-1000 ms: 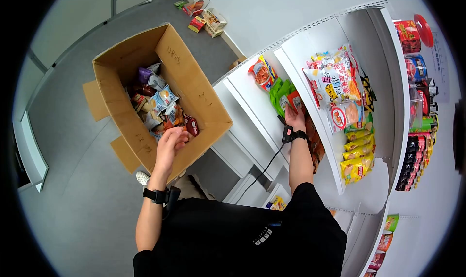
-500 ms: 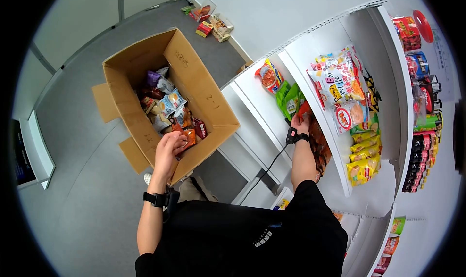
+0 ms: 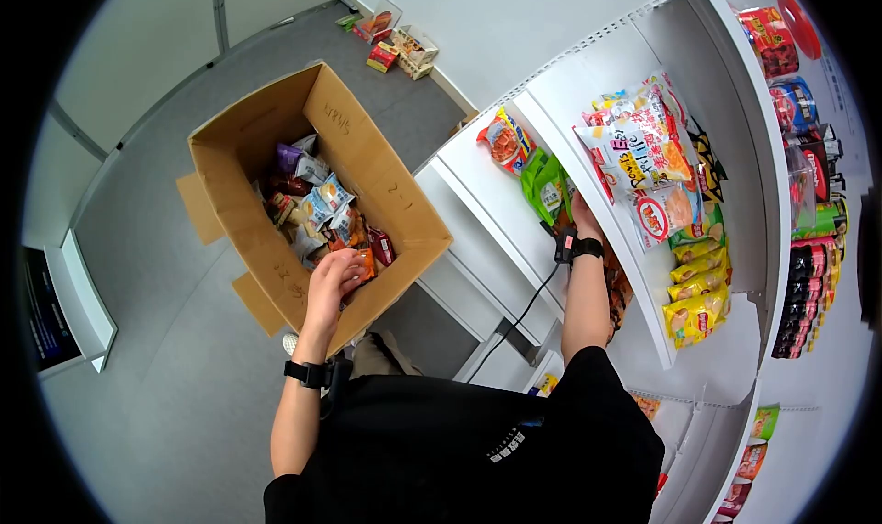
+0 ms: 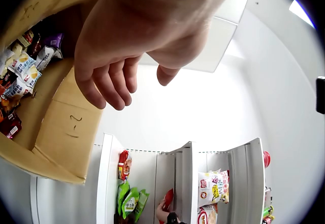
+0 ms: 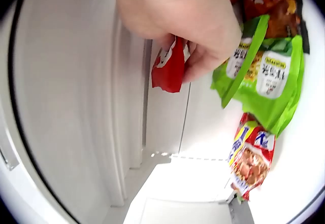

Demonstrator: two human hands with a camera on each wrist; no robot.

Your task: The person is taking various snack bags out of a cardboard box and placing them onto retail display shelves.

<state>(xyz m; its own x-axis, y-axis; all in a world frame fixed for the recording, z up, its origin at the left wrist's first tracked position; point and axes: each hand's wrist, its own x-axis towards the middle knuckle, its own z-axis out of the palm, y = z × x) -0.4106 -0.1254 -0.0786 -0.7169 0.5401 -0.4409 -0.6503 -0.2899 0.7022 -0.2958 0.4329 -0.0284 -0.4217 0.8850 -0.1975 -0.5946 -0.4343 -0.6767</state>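
My right hand (image 3: 585, 221) reaches between the shelf boards and pinches a small red packet (image 5: 170, 72), its top hidden behind the fingers. Beside that hand lie green snack bags (image 5: 274, 77). A red and yellow snack bag (image 5: 251, 160) sits past them, and dark reddish-brown packets (image 5: 271, 6) are on their other side. My left hand (image 3: 335, 285), fingers loosely bent with nothing in them, hovers over the near end of a cardboard box (image 3: 400, 189). Mixed snack packets (image 3: 326, 202) fill the bottom of the box.
The neighbouring shelf board holds large white chip bags (image 3: 638, 147) and a row of yellow bags (image 3: 698, 317). Cans and bottles (image 3: 804, 285) stand at the far right. Small boxes (image 3: 413, 51) lie on the floor by the wall. A cable (image 3: 519, 317) hangs from my right wrist.
My right hand has moved away from the green bags, deeper between the shelf boards, taking the red packet along. The left hand stays over the box.
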